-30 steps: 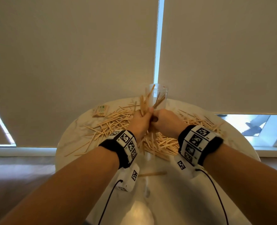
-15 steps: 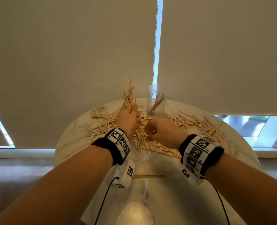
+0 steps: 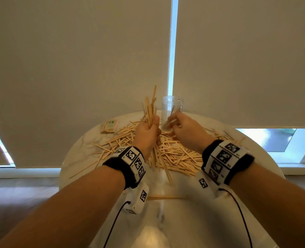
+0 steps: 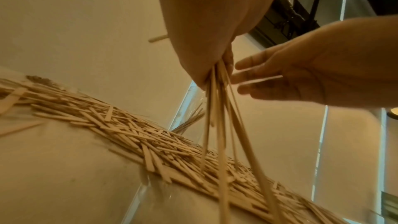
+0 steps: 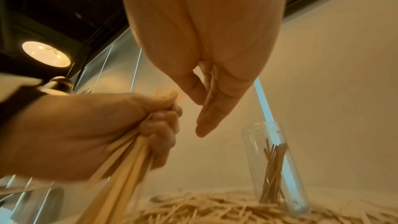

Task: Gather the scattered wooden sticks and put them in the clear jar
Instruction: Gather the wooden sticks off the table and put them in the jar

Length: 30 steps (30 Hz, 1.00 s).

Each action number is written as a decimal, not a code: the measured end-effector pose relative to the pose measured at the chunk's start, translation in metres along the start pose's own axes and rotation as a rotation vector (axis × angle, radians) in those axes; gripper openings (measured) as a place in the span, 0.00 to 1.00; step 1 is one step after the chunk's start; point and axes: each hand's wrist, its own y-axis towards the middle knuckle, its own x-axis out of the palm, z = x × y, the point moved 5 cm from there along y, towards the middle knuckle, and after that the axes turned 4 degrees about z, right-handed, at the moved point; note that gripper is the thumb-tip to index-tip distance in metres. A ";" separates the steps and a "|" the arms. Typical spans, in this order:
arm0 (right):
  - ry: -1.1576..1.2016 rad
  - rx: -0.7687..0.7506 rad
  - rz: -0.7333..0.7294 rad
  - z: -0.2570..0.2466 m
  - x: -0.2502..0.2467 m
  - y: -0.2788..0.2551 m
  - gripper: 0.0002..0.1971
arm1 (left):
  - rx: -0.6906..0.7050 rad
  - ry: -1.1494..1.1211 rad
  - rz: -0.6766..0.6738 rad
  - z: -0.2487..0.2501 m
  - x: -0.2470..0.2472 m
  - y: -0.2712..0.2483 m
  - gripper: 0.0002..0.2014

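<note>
My left hand [image 3: 148, 133] grips a bundle of wooden sticks [image 3: 150, 109] upright, lifted above the pile, just left of the clear jar [image 3: 172, 108]. The bundle's lower ends [image 4: 217, 117] fan out below the fist [image 5: 96, 134]. My right hand [image 3: 183, 129] is beside it in front of the jar's base, fingers straight [image 4: 258, 81] and holding nothing. In the right wrist view the jar [image 5: 277, 159] stands apart from those fingers and holds several sticks. Many scattered sticks [image 3: 175, 154] lie across the round white table [image 3: 73, 158].
A small packet of sticks with a green label [image 3: 109, 126] lies at the table's far left. One lone stick [image 3: 166, 197] lies near the front. Beige roller blinds hang right behind the table, with window strips low on either side.
My left hand lifted the bundle off the pile and carried it toward the jar. My right hand let go of the bundle, opened and moved to the jar's base.
</note>
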 end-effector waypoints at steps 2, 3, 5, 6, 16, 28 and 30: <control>0.034 -0.021 -0.027 -0.007 -0.007 0.015 0.24 | -0.050 0.013 -0.061 0.001 0.008 -0.006 0.17; 0.045 -0.034 -0.079 -0.011 -0.008 0.021 0.27 | -0.075 0.007 -0.095 0.002 0.012 -0.009 0.20; 0.074 -0.058 -0.194 -0.019 -0.005 0.030 0.27 | -0.116 -0.029 -0.152 0.004 0.019 -0.013 0.23; 0.120 -0.062 -0.236 -0.022 -0.004 0.032 0.24 | -0.131 -0.054 -0.172 0.005 0.021 -0.014 0.23; 0.129 -0.049 -0.113 -0.020 -0.022 0.036 0.10 | -0.089 -0.036 -0.177 0.005 0.014 -0.015 0.20; 0.205 -0.032 0.009 -0.028 -0.027 0.020 0.07 | 0.075 0.142 0.004 0.009 0.016 -0.007 0.29; 0.135 -0.068 0.044 -0.030 -0.028 0.018 0.07 | 0.084 0.111 0.018 0.012 0.014 -0.006 0.24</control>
